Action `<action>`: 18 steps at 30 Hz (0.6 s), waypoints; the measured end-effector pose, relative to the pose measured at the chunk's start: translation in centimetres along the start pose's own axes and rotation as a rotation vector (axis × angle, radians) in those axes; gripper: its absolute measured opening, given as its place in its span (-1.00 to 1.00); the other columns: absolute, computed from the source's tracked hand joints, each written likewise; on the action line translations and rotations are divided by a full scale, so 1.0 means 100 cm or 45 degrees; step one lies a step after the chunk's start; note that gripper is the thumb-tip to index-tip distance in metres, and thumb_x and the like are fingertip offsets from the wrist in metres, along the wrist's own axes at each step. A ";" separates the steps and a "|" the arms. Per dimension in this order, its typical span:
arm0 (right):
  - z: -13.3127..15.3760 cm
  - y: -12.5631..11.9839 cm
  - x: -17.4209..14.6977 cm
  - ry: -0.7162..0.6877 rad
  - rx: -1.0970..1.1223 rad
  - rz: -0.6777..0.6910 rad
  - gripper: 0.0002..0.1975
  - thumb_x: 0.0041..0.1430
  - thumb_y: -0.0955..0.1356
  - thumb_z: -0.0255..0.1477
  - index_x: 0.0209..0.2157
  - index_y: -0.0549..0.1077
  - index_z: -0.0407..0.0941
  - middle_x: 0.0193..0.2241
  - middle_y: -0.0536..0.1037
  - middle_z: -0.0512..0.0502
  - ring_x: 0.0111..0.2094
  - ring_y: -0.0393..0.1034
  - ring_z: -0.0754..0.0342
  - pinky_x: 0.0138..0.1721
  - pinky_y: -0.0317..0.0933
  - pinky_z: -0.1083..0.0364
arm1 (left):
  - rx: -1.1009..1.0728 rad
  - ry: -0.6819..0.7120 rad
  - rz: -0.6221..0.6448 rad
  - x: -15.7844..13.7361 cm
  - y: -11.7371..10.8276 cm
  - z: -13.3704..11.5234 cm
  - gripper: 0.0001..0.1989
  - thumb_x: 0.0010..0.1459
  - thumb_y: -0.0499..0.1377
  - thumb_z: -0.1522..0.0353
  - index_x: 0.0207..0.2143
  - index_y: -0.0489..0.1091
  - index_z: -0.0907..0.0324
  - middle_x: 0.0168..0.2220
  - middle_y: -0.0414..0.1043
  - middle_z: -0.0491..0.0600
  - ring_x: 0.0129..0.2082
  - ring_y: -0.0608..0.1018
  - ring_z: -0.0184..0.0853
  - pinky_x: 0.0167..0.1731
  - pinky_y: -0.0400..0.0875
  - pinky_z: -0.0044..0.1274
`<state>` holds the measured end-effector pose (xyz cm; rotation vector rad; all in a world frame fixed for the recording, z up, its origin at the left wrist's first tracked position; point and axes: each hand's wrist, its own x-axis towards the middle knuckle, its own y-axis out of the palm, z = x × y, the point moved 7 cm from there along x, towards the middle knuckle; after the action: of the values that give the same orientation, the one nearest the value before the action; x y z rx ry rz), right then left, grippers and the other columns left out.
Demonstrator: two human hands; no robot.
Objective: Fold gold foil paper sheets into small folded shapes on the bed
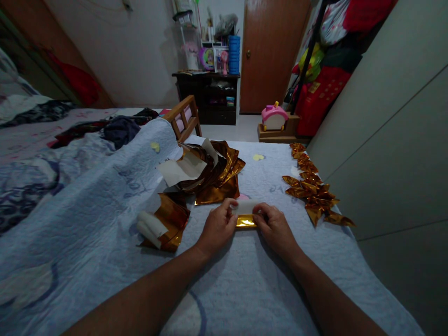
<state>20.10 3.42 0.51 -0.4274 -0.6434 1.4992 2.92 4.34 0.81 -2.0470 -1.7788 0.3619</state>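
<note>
Between my two hands is a sheet of gold foil paper [246, 221], partly folded over, its shiny side toward me and its white back showing above. My left hand [221, 221] pinches the left end with thumb and fingers. At the right end, my right hand [275, 224] pinches it the same way. A fanned stack of gold foil sheets [219, 189] lies beyond my left hand. Closer on the left is a smaller curled pile of foil sheets [175, 219] with white backs. Several folded gold foil pieces [311, 191] lie in a heap on the right.
A pale blue quilted cover [224, 294] lies under everything and rises in a ridge on the left. Beyond it are a wooden rail [182, 116], a dark cabinet [206, 98] and a pink and white toy box [274, 117]. A pale panel [395, 140] borders the right side.
</note>
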 end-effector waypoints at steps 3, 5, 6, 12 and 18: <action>0.003 0.002 0.000 -0.032 -0.136 0.038 -0.87 0.16 0.30 -0.51 -0.33 0.49 -0.08 -0.40 0.54 -0.06 -0.30 0.35 -0.02 -0.20 0.09 0.04 | 0.209 0.085 0.058 0.001 0.004 -0.003 -0.88 0.12 0.10 0.47 -0.36 0.42 0.15 -0.43 0.45 -0.10 -0.41 0.47 -0.32 -0.35 0.22 -0.51; 0.005 0.003 -0.001 -0.054 -0.205 0.048 -0.87 0.18 0.29 -0.52 -0.32 0.49 -0.09 -0.39 0.56 -0.07 -0.29 0.35 -0.02 -0.18 0.07 0.03 | 0.347 0.128 0.071 0.001 0.006 -0.004 -0.87 0.13 0.10 0.49 -0.39 0.42 0.15 -0.38 0.51 -0.06 -0.33 0.50 -0.26 -0.28 0.22 -0.46; 0.006 0.004 -0.001 -0.064 -0.235 0.047 -0.87 0.18 0.29 -0.53 -0.32 0.49 -0.09 -0.38 0.56 -0.08 -0.29 0.35 -0.02 -0.17 0.06 0.03 | 0.410 0.146 0.069 0.001 0.006 -0.004 -0.87 0.13 0.10 0.49 -0.39 0.43 0.15 -0.36 0.52 -0.05 -0.30 0.50 -0.24 -0.24 0.22 -0.44; 0.005 0.007 -0.002 -0.091 -0.376 0.057 -0.86 0.21 0.30 -0.54 -0.30 0.51 -0.09 -0.36 0.58 -0.07 -0.28 0.33 -0.02 -0.18 -0.01 0.04 | 0.642 0.186 0.081 -0.002 0.010 -0.003 -0.87 0.21 0.11 0.45 -0.34 0.45 0.12 -0.27 0.53 -0.03 -0.19 0.48 -0.18 -0.16 0.17 -0.37; 0.003 0.010 -0.002 -0.111 -0.497 0.049 -0.87 0.24 0.33 -0.53 -0.27 0.52 -0.08 -0.33 0.56 -0.09 -0.23 0.31 -0.05 -0.19 -0.05 0.02 | 0.735 0.185 0.007 -0.002 0.005 -0.004 -0.89 0.20 0.19 0.41 -0.29 0.53 0.08 -0.23 0.41 0.02 -0.13 0.39 -0.13 -0.16 0.17 -0.35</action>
<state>19.12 3.20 0.04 -0.6775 -1.0087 1.4342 3.46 4.01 0.90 -1.6211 -1.3759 0.6266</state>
